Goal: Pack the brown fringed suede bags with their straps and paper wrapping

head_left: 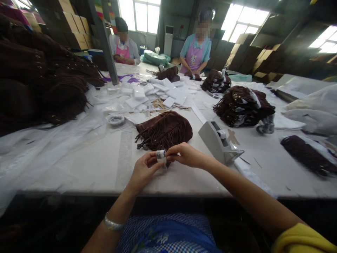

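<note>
Just in front of a brown fringed bag (171, 130), both hands meet over the near part of the table. My left hand (144, 170) has its thumb and fingers closed around a small part wrapped in whitish, clear material (160, 155). From the other side, my right hand (183, 154) pinches the right edge of that same wrapped part. What lies inside the wrapping is too small to make out. The bag lies on its side on the white table (100, 168), its fringe hanging toward the left. A grey tape dispenser (221, 144) stands to the right of my right hand.
Brown fringed bags are heaped at the left (42, 77); more bundles (243, 105) lie at the right. White foam sheets (168, 91) and a tape roll (116, 120) cover the middle. Two people in pink aprons work at the far side. A metal post (105, 42) rises at left.
</note>
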`<state>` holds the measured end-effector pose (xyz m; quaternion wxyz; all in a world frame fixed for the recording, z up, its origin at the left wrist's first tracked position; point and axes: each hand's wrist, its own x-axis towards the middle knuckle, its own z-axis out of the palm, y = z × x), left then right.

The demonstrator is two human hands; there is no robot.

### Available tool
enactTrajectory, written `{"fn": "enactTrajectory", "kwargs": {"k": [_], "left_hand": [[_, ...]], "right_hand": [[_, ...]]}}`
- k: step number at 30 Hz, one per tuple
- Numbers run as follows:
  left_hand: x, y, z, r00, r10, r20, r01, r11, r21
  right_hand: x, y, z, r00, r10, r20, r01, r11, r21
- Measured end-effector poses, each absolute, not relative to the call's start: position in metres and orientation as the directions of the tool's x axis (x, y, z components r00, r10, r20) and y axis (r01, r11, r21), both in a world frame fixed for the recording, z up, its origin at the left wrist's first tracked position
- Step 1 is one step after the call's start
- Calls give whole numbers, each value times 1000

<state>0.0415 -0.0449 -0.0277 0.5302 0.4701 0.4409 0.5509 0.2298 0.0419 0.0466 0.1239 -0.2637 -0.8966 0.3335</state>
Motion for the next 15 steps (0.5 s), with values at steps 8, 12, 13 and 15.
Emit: {"fn": "enactTrajectory", "kwargs": {"k": [8, 12, 13, 15], "left_hand": [[40, -46, -29, 28, 995, 92, -170, -86, 982], [40, -44, -31, 19, 993, 114, -175, -109, 978], [40, -44, -31, 14, 993, 118, -177, -114, 978], [42, -46, -28, -6, 992, 130, -187, -129, 974]], "right_hand": [[228, 33, 24, -775, 583, 246, 383, 741, -551], [222, 28, 12, -712, 609, 350, 394, 759, -519], [220, 27, 12, -690, 618, 376, 392, 757, -523], [216, 22, 14, -652, 634, 416, 388, 750, -535]]}}
